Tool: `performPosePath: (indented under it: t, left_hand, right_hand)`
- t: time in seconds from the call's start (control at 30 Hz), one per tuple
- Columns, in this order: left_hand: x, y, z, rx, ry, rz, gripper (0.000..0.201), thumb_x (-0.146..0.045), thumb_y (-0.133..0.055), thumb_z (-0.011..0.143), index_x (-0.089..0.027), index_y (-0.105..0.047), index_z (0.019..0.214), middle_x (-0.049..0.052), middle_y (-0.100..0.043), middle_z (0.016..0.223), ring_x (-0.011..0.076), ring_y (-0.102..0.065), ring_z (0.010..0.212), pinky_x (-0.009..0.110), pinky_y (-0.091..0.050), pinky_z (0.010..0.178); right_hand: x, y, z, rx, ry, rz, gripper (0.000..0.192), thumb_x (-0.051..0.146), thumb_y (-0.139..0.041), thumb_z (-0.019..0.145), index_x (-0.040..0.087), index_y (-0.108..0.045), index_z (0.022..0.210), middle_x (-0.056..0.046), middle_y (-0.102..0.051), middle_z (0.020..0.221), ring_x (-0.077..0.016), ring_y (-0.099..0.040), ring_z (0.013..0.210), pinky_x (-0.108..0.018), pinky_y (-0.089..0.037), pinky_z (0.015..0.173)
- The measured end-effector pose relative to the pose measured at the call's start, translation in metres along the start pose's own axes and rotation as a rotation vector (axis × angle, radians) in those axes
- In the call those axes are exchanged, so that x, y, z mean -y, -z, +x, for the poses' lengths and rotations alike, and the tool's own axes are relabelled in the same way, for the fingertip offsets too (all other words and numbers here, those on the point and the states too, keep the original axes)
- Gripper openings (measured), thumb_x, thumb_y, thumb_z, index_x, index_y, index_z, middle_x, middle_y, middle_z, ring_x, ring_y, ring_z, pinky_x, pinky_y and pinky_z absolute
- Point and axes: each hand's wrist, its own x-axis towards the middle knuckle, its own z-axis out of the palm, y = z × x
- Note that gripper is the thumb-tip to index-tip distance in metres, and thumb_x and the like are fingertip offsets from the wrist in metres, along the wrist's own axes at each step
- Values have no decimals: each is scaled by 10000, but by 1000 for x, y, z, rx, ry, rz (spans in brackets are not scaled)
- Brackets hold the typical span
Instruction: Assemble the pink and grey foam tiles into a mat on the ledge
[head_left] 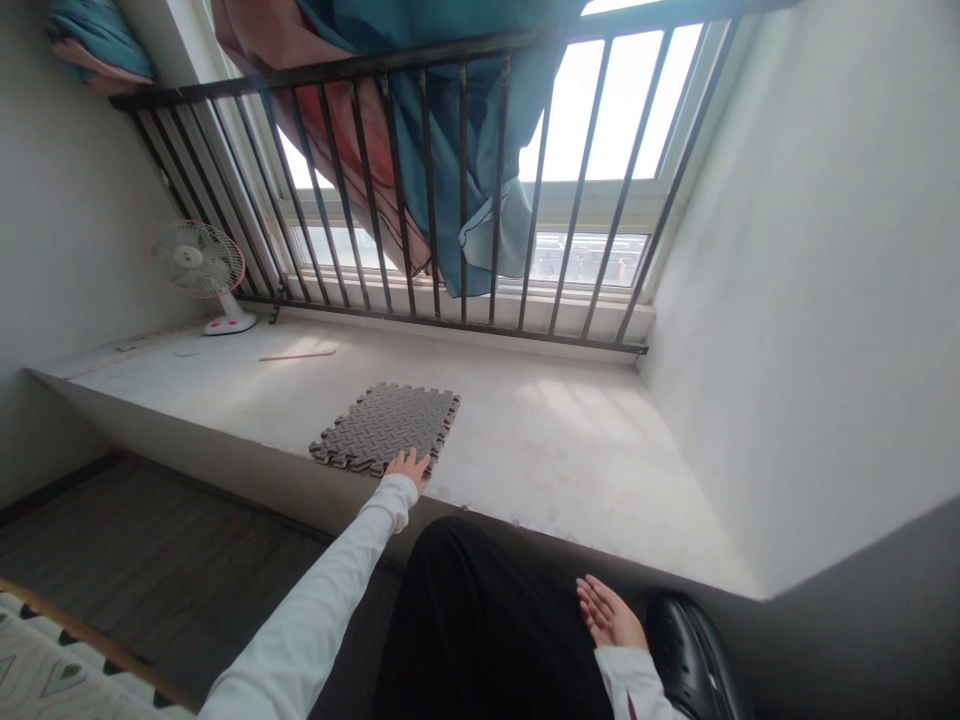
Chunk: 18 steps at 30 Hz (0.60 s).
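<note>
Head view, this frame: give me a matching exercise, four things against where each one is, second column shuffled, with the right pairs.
Things
1. foam mat
2. fan
3. left hand
4. right hand

Places
A. far left end of the ledge, by the railing
B. open, palm up, beside the black trouser leg
C. flat near the ledge's front edge
D. on the mat's near edge

Pairs: 1-C, 2-A, 3-D, 4-B

L arm stretched fwd, left hand (409, 466) flat; right hand (609, 612) open, fingers relaxed.
</note>
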Motion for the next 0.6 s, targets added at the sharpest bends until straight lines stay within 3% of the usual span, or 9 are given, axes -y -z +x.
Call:
performPosePath:
  t: [0.23,0.37,0.5,0.6]
  left_hand:
    - [12,11,5,10,-105,44,497,-308,-504,742,-239,-427,1228,114,-397,1324,265,-395,1180,368,-342,940]
    - [9,21,-1,-21,-131,60,316,-270,-466,751,-178,-577,1033,133,-587,1088,237,-529,1030,339,-405,864]
    - [-1,41,-9,-106,-119,85,288,-244,-387,792,-149,-586,976,145,-612,1003,252,-573,937,361,-439,788]
    - [-25,64,-12,-224,-113,63,356,-245,-268,841,-126,-558,1009,165,-602,999,265,-576,920,380,-443,752]
  right_hand:
    - [-5,7,13,46,-8,-15,252,203,-704,420,146,-608,647,-69,-665,647,-201,-629,726,-234,-489,559]
    - [-7,10,17,58,-2,-33,316,218,-728,389,153,-597,669,-58,-667,641,-199,-626,755,-223,-487,575]
    - [-7,7,13,65,0,-33,336,235,-736,373,148,-597,665,-54,-665,629,-181,-625,708,-218,-476,568]
    - [-9,1,6,49,36,-10,342,243,-742,360,149,-597,655,-43,-658,602,-156,-613,629,-212,-457,538]
